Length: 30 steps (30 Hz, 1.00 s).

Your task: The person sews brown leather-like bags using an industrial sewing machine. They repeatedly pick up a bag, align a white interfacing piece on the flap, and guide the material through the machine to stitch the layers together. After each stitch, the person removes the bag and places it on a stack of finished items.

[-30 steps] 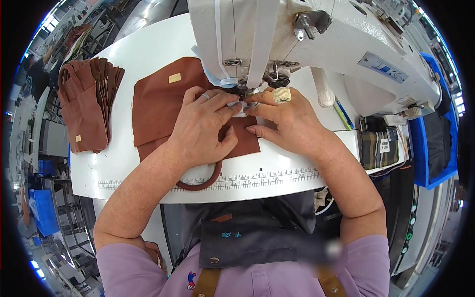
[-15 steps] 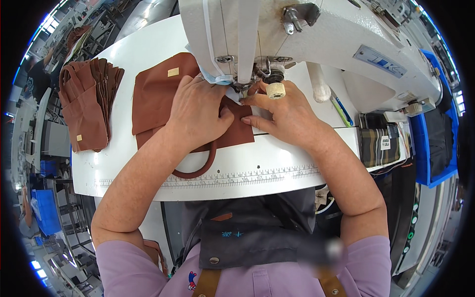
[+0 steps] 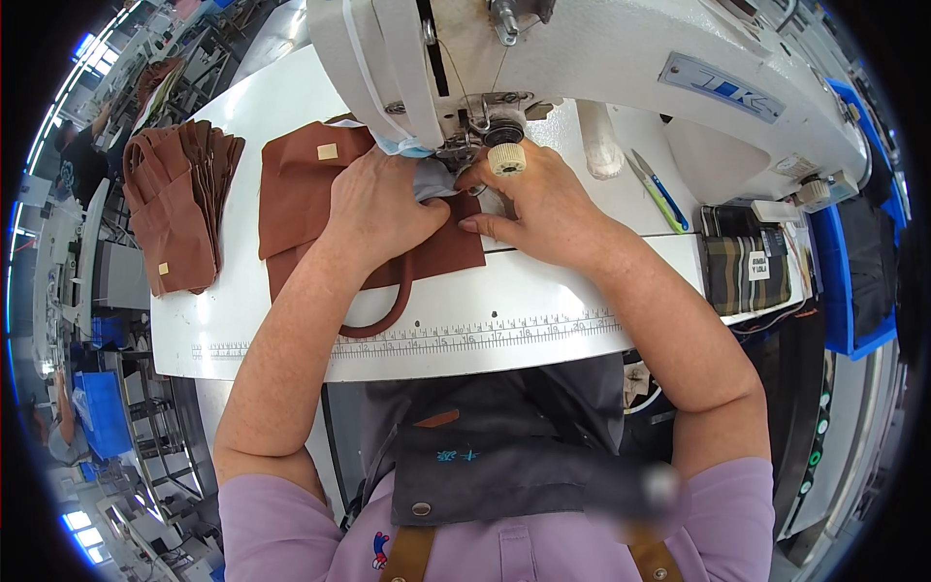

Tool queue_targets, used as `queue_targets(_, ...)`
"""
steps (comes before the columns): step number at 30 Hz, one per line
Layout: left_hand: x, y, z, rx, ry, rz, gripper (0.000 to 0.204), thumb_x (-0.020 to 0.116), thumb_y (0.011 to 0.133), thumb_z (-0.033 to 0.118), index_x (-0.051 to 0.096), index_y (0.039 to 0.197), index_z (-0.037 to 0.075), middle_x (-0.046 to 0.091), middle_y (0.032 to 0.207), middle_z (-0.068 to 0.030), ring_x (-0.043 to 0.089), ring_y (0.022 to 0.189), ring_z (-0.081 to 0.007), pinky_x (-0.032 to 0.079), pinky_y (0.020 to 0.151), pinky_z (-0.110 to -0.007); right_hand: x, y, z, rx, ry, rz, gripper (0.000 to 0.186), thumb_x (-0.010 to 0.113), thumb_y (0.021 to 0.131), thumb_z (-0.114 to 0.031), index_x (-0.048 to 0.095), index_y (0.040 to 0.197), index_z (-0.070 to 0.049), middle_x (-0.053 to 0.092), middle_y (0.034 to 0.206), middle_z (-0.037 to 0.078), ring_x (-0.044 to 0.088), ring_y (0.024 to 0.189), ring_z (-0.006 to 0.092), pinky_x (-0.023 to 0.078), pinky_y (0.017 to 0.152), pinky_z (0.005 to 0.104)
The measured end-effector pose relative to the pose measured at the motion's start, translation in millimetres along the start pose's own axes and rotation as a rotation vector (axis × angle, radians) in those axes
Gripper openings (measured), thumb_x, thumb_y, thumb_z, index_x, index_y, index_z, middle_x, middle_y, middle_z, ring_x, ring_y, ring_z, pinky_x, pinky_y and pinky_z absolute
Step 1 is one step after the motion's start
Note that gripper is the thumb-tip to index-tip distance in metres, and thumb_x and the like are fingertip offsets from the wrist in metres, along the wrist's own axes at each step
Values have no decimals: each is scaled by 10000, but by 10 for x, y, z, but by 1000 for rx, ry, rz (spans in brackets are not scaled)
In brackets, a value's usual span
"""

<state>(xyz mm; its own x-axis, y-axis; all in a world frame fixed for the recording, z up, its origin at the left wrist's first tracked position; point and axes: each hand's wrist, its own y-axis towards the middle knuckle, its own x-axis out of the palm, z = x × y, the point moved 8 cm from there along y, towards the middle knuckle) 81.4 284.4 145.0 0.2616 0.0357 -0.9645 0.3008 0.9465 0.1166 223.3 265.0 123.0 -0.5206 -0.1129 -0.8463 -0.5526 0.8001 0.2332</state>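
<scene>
A brown leather-like bag piece (image 3: 301, 204) with a small gold tag and a rounded handle (image 3: 396, 308) lies on the white table under the sewing machine head (image 3: 388, 78). My left hand (image 3: 383, 209) rests on it, fingers bent and pressed close by a fold of whitish cloth (image 3: 434, 180). My right hand (image 3: 538, 209) pinches the work's edge beside the presser foot, thumb on the brown piece. A cream knob (image 3: 506, 159) hides part of the right fingers; the left fingertips are hidden beneath the machine head.
At the left stands a stack of folded brown bag pieces (image 3: 175, 213). To the right are a white cylinder (image 3: 599, 145), a slim green-and-blue tool (image 3: 659, 194), a plaid pouch (image 3: 737, 272) and a blue bin (image 3: 842, 320) holding dark cloth. A ruler strip (image 3: 465, 335) runs along the table's front edge.
The view has shifted, so the machine sits further left and higher. More whitish cloth shows between my hands. Both hands stay at the bag piece.
</scene>
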Motion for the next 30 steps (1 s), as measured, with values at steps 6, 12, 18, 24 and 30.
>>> queue_targets(6,1,78,-14,-27,-10,-72,450,717,691,300,713,1026,0,719,1052,-194,673,1058,-359,555,900,-431,-16,9,-5,-1,5,-11,436,788,850,-356,671,1174,-90,538,1153,65,517,1174,247,562,900,397)
queue_targets(12,17,85,-47,-38,-47,-105,461,706,700,316,707,1048,13,719,1063,-187,665,1080,-354,551,916,-434,11,28,29,-11,37,-28,407,788,847,-366,687,1162,-129,549,1150,39,525,1177,240,558,908,394)
queue_targets(18,-44,88,29,77,-37,22,431,728,669,289,711,1033,59,716,1003,-155,669,1000,-315,494,881,-415,6,24,35,-23,44,-11,361,784,851,-351,704,1137,-148,563,1128,35,535,1167,229,544,938,391)
queue_targets(24,-110,37,139,300,76,316,367,739,656,284,705,972,102,698,882,-85,637,870,-256,367,801,-383,-5,21,31,30,77,-32,333,787,847,-327,711,1108,-135,574,1118,36,537,1165,232,550,923,387)
queue_targets(30,-132,44,175,276,192,301,377,750,681,310,696,993,106,700,863,-69,641,876,-253,365,798,-394,-22,23,20,33,72,-28,324,790,844,-318,714,1094,-126,579,1121,39,548,1150,231,552,915,378)
